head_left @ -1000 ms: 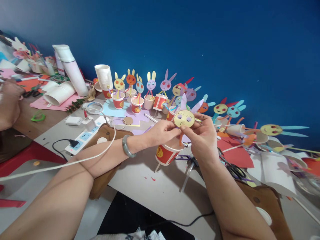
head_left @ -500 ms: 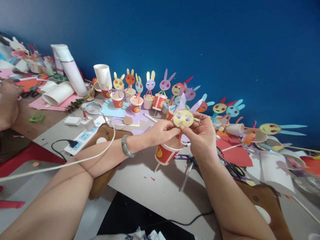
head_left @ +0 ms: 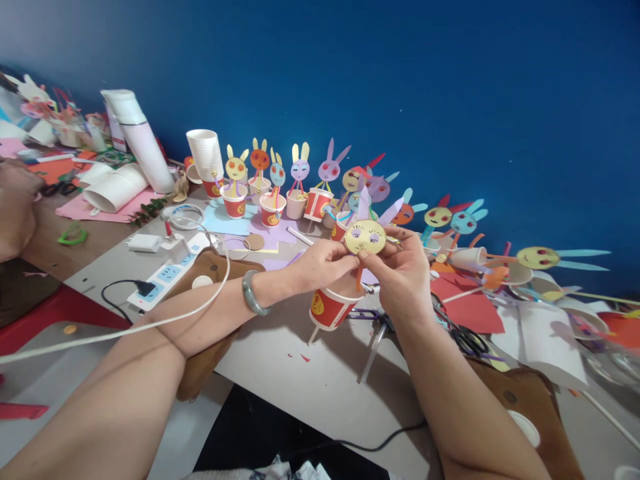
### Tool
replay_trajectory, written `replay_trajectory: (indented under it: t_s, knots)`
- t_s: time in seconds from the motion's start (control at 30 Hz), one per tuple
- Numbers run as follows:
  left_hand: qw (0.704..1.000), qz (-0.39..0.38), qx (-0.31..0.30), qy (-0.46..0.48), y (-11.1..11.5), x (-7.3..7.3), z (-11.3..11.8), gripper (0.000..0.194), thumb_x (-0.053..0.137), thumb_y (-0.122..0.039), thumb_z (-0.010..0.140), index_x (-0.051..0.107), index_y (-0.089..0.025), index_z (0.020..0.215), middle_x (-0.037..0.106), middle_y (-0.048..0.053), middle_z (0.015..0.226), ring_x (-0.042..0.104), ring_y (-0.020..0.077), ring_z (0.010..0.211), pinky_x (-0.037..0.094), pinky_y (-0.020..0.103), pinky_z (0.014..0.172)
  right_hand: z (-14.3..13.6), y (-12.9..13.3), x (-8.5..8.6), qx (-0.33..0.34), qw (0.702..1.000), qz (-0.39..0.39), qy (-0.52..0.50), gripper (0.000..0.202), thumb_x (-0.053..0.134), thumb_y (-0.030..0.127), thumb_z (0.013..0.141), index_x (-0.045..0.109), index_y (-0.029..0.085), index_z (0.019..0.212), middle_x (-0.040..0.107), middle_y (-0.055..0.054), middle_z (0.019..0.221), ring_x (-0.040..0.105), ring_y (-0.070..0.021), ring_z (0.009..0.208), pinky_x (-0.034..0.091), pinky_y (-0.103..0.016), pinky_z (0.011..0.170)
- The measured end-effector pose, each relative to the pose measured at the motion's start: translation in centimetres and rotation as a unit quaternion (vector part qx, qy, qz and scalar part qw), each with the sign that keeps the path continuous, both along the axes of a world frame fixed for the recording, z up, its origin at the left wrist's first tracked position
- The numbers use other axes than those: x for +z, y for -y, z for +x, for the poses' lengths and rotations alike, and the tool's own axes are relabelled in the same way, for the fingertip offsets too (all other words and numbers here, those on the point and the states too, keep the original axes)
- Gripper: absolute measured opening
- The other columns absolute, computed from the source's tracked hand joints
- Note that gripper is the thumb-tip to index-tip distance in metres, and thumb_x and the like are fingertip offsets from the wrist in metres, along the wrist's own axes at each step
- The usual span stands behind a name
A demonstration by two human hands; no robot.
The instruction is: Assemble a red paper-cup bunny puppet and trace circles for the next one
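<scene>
Left hand [head_left: 327, 267]: fingers pinched on the lower left edge of the yellow rabbit head [head_left: 366, 237].
Right hand [head_left: 406, 275]: gripping the same head, thumb in front, fingers behind at its right side.
Rabbit head: between both hands, purple ears up, just above the red paper cup [head_left: 331, 310].
Power strip [head_left: 169, 273]: on the table [head_left: 280, 363], left of the cup.
Other rabbit figures [head_left: 277, 175]: in cups, beyond the hands.
Wall [head_left: 300, 67]: blue, behind.

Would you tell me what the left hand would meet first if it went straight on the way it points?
The left hand would first meet the round yellow paper rabbit head it pinches; just beyond, probably the right hand, though depth is unclear.
</scene>
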State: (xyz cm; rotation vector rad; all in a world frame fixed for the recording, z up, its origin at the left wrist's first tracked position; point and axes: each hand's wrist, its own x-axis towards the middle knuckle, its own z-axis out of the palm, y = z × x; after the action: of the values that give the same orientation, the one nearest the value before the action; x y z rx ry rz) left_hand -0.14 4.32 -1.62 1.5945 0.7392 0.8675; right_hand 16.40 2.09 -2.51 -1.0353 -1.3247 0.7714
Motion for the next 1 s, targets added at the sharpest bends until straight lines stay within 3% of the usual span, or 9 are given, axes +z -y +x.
replay_trajectory:
  t_s: [0.47, 0.77, 1.0]
  knots:
    - [1.000, -0.011, -0.018, -0.009, -0.06, 0.36, -0.24, 0.027, 0.053, -0.024, 0.095, 0.066, -0.013, 0.075, 0.070, 0.004, 0.073, 0.064, 0.0125, 0.072, 0.052, 0.026, 0.073, -0.15, -0.05, -0.01, -0.003, 1.000, 0.006, -0.005, 0.046, 0.082, 0.034, 0.080, 0.052, 0.027, 0.114, 0.080, -0.004, 0.095, 0.079, -0.0281, 0.099, 0.062, -0.049, 0.093]
    - [1.000, 0.004, -0.007, -0.027, 0.15, 0.42, -0.10, 0.027, 0.054, -0.024, 0.095, 0.065, -0.014, 0.071, 0.068, 0.003, 0.070, 0.061, 0.0117, 0.068, 0.049, 0.025, 0.068, -0.01, -0.26, -0.53, -0.013, 1.000, 0.005, -0.023, 0.057, 0.090, 0.045, 0.074, 0.051, 0.028, 0.113, 0.081, -0.002, 0.097, 0.079, -0.0243, 0.092, 0.063, -0.043, 0.086]
    - [0.999, -0.004, -0.016, -0.033, 0.09, 0.43, -0.20, 0.027, 0.055, -0.027, 0.095, 0.066, -0.013, 0.075, 0.068, 0.003, 0.072, 0.060, 0.0112, 0.069, 0.047, 0.025, 0.069, -0.02, -0.15, -0.30, -0.007, 0.999, 0.004, -0.041, 0.056, 0.090, 0.042, 0.074, 0.051, 0.027, 0.112, 0.081, -0.001, 0.093, 0.079, -0.0230, 0.088, 0.063, -0.039, 0.083]
